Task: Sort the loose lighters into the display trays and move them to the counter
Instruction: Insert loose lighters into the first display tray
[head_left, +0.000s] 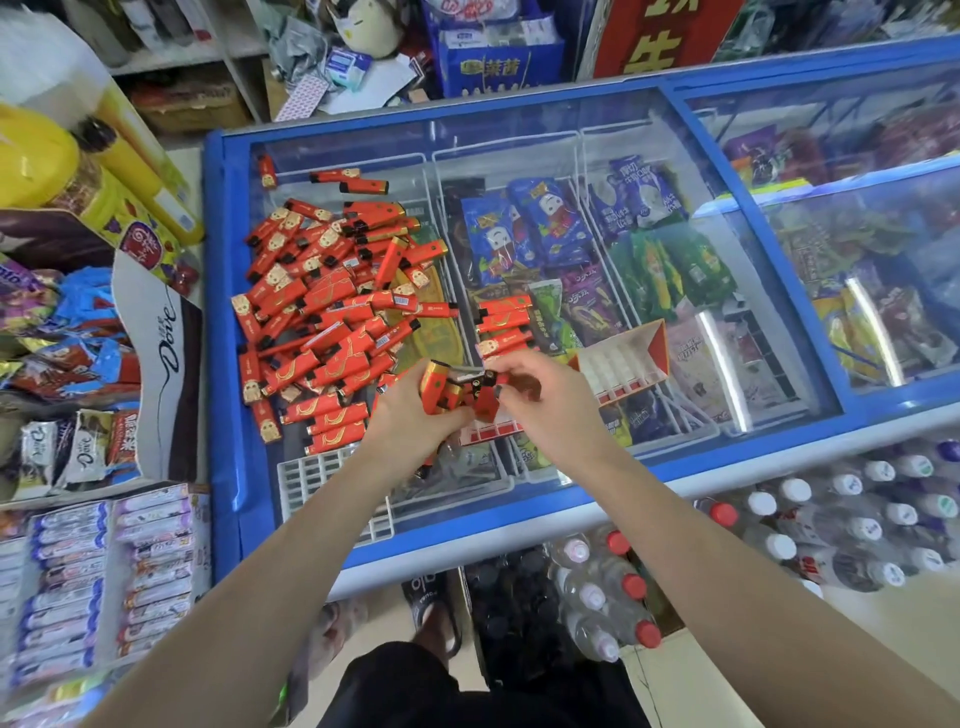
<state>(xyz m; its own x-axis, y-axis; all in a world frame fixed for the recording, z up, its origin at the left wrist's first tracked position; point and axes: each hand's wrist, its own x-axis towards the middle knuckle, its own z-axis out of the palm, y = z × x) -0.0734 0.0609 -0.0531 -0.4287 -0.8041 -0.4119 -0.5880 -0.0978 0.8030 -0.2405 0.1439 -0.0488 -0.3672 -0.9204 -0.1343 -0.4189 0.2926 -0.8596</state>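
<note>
A big heap of loose red lighters (322, 312) lies on the glass lid of a blue chest freezer (223, 332). A few more lighters (504, 322) lie in a small group to the right of the heap. My left hand (415, 415) grips a bunch of red lighters (441, 392) near the freezer's front. My right hand (540, 400) pinches one lighter (485, 400) right beside that bunch. A red and white display tray (623, 364) with white slots stands tilted just right of my hands. Under my hands shows the edge of another red tray (488, 431).
A white slotted insert (311, 478) lies on the glass at the front left. Chocolate and snack packs (78, 364) crowd the shelf to the left. Water bottles (779, 540) stand on the floor in front of the freezer. Boxes and shelves fill the back.
</note>
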